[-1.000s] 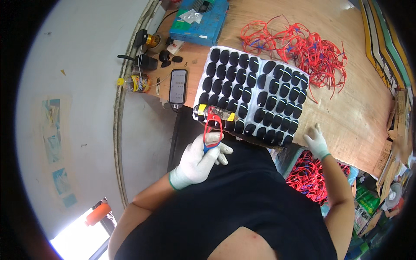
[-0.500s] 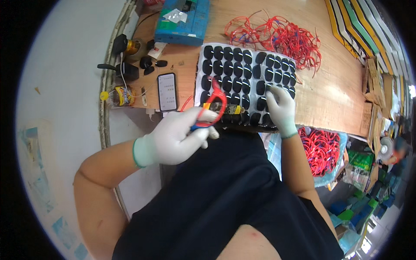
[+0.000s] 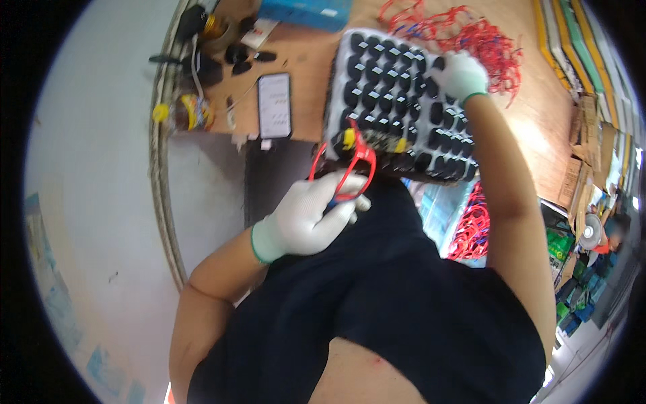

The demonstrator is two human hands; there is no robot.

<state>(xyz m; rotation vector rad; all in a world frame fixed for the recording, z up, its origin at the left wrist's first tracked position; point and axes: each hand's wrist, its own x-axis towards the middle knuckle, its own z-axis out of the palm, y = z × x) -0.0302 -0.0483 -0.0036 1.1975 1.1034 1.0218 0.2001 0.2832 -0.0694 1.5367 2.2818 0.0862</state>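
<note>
My left hand [image 3: 313, 212], in a white knitted glove with a green cuff, is closed around a red spectacle frame [image 3: 364, 156] with a blue part near the fingers. The frame hangs over the near left edge of a white tray [image 3: 341, 74]. Rows of glossy black lenses [image 3: 387, 99] fill this tray. At the far right part of the tray my right hand [image 3: 464, 75], gloved the same way, bends its fingers down onto a dark lens [image 3: 438, 63]. Its fingertips are partly hidden and blurred.
A phone [image 3: 274, 106] lies left of the tray, near loose dark pieces [image 3: 241, 59] and a yellow-labelled jar [image 3: 192, 113]. Behind stands a blue box [image 3: 306, 13]. Tangled red frames [image 3: 494, 50] lie at the far right; more red frames [image 3: 471, 229] fill a bag below the table.
My right hand has moved away from me, from the tray's right middle to its far edge. The view has shifted, and my left hand still holds the red frame by the tray's near edge.
</note>
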